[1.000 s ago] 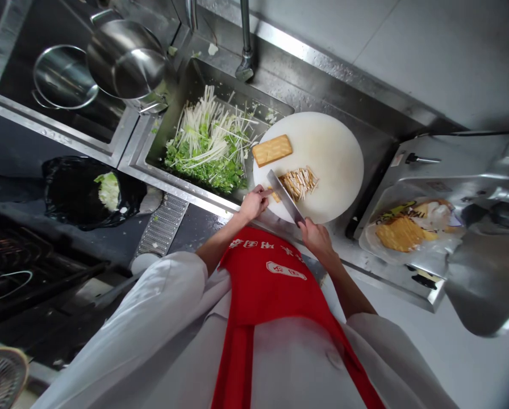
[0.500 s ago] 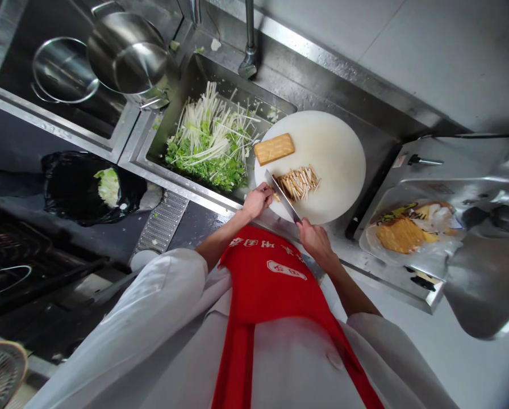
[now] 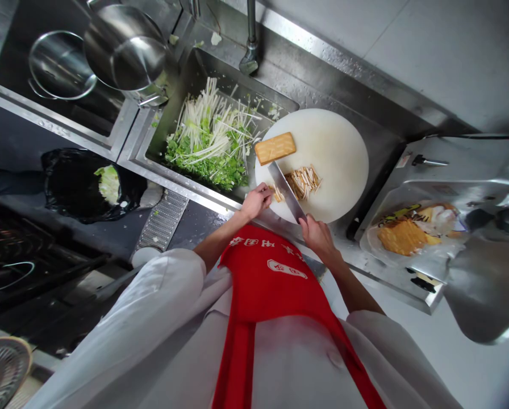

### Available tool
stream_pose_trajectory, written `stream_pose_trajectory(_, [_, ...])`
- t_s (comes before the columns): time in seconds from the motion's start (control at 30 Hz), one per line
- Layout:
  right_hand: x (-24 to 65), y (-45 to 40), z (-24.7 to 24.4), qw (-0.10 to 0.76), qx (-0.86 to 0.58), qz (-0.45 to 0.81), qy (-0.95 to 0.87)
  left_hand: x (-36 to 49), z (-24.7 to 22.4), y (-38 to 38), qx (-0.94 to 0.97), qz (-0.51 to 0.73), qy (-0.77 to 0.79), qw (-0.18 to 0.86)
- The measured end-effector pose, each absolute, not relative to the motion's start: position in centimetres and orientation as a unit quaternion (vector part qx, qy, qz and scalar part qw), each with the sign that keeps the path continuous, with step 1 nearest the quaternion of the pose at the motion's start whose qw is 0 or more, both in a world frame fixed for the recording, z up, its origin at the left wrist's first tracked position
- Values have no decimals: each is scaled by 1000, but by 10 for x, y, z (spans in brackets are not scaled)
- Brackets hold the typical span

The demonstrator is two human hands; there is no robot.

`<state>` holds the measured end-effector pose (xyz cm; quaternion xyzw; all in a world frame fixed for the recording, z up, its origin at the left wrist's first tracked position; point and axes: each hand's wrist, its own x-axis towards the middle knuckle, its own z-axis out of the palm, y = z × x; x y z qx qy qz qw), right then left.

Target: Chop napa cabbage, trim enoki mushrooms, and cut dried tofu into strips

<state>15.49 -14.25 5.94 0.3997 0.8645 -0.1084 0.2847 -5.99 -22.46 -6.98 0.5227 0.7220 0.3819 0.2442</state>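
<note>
My right hand (image 3: 318, 233) is wrapped round the handle of a kitchen knife (image 3: 287, 192) with a broad blade. The blade slants up and left over a round white cutting board (image 3: 343, 147). To the right of the blade lies a pile of thin tofu strips (image 3: 308, 182), brown-edged and pale inside. My left hand (image 3: 258, 201) has its fingers curled at the board's near left edge, against a small tofu piece (image 3: 277, 195) beside the blade. The fingertips' exact hold is partly hidden. A whole brown tofu block (image 3: 275, 149) rests farther back on the board.
Left of the board, a sink (image 3: 152, 149) holds cut greens with white stems (image 3: 214, 142) under a tap (image 3: 249, 59). Steel pots (image 3: 126, 51) stand beyond. A black-lined bin (image 3: 73, 187) is at lower left. On the right, a plastic bag (image 3: 401, 234) contains more brown tofu.
The knife and my right hand have shifted slightly right, and the blade now stands apart from my left fingers, with the small tofu piece showing between them. My left hand stays nearly in place.
</note>
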Motion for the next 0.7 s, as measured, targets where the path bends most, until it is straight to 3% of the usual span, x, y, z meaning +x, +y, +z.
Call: stream_pose_trajectory(0.7, [159,-164,60,282,431,-110,850,-55,-72,-230,509,386,735,227])
